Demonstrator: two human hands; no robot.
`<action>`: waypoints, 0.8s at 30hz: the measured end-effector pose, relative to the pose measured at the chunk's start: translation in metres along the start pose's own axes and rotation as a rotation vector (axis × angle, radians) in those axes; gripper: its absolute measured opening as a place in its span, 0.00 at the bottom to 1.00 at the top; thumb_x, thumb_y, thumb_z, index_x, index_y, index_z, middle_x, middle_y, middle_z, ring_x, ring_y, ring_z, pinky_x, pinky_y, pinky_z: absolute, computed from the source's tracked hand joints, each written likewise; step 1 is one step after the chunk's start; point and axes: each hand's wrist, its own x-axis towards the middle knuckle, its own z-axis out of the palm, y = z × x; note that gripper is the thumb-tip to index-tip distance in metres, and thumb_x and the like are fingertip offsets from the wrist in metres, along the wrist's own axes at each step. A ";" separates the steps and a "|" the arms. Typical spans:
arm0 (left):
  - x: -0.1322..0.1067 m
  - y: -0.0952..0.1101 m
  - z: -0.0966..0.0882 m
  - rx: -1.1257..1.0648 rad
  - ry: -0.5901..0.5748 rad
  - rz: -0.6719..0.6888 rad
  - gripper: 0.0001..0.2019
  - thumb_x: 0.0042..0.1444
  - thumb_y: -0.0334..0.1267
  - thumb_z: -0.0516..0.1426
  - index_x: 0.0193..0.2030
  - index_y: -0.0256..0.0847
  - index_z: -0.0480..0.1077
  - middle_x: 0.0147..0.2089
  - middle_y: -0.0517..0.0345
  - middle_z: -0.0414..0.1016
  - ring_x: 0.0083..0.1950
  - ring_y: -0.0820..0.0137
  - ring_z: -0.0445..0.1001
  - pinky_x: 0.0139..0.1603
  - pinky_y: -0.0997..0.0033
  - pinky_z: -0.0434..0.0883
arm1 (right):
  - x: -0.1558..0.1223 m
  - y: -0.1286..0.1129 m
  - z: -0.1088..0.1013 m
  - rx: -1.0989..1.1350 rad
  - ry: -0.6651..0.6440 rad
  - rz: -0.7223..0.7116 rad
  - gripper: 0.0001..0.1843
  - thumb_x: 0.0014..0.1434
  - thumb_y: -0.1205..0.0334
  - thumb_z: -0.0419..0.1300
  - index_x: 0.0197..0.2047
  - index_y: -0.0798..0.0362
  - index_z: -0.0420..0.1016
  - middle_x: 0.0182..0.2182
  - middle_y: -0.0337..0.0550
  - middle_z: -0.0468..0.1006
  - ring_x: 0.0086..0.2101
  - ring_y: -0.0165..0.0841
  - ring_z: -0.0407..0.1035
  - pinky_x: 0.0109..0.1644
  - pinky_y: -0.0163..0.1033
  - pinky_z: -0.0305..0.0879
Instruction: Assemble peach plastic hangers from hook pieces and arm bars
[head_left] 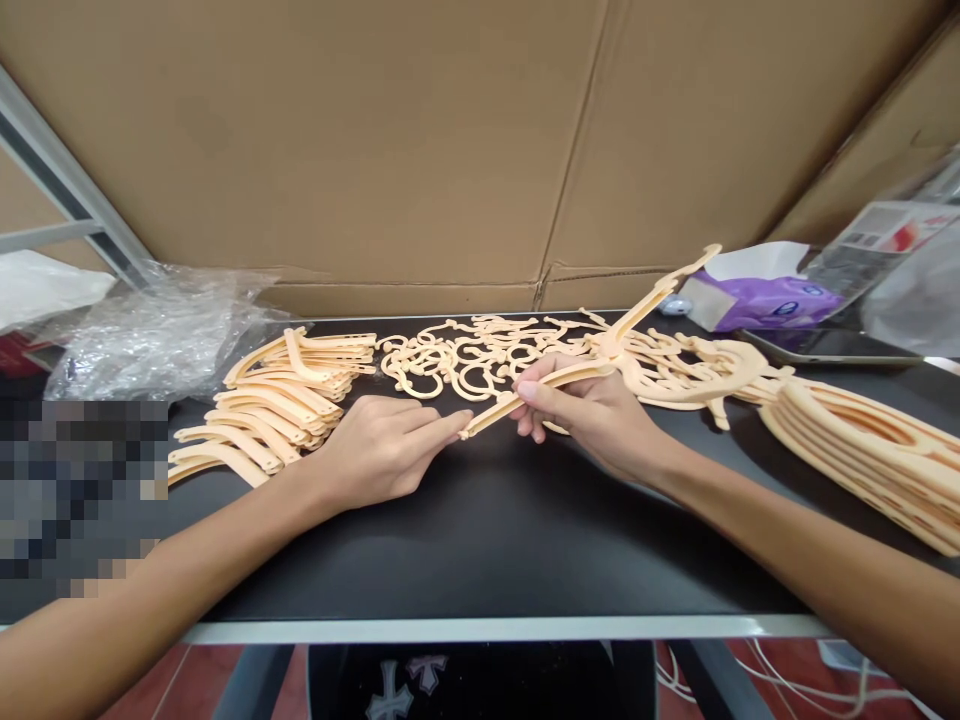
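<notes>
A beige plastic clothes hanger (641,308) is held above the black table, one arm pointing up to the right and the other down to the left. My right hand (596,415) is closed on the lower arm, thumb on top and fingers beneath. At that arm's far tip, my left hand (394,445) is closed with its index finger and thumb gripping the end. Its other fingers are curled. Left of this hand lies a pile of loose curved hanger arms (262,425). Behind both hands spreads a heap of hanger hooks (469,365).
Stacked beige looped pieces (817,440) lie at the right. Farther back are a purple tissue pack (780,300) and a dark flat device (825,346). Clear plastic wrap (161,335) sits at the back left. Cardboard (360,140) stands behind the table (510,560).
</notes>
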 end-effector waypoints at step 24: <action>0.001 0.002 0.002 0.014 0.112 -0.088 0.10 0.64 0.25 0.56 0.51 0.32 0.72 0.29 0.57 0.77 0.25 0.73 0.72 0.25 0.73 0.65 | 0.000 0.001 0.011 0.026 0.082 0.001 0.14 0.54 0.53 0.70 0.32 0.55 0.75 0.24 0.41 0.79 0.23 0.30 0.74 0.25 0.34 0.70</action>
